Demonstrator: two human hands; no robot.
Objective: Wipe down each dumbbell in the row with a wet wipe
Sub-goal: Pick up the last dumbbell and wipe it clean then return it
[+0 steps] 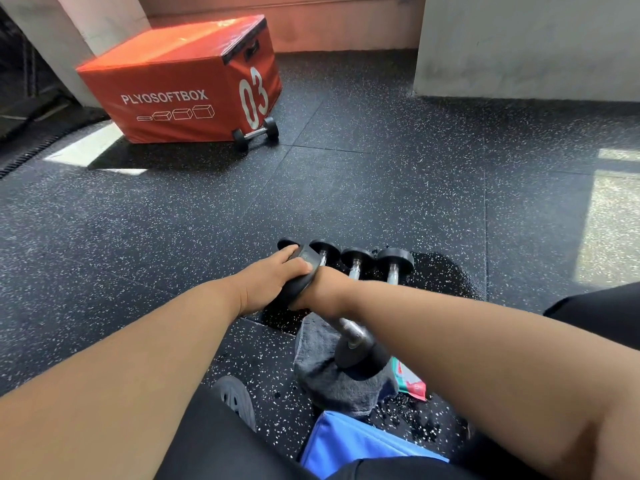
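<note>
Black rubber floor [381, 174], white-flecked, tile seams showing; pale walls behind. Orange plyo box [180, 84] far left, one dumbbell [256, 133] against it. Both hands on a tilted dumbbell [346, 327]: left hand [273, 278] curled over its upper head, right hand [329, 289] around the handle. Lower head rests on a grey towel [325, 382]. Dumbbell row [356, 261] just beyond.

Orange box [166, 81], black speckled floor [381, 188]

Both our bare forearms reach forward and converge low in front of us. Our left hand [268, 277] lies palm-down, fingers spread and curved over what it grips. Our right hand [325, 289] turns knuckles-up, wrist bent, its fingers hidden from view beneath it.
</note>
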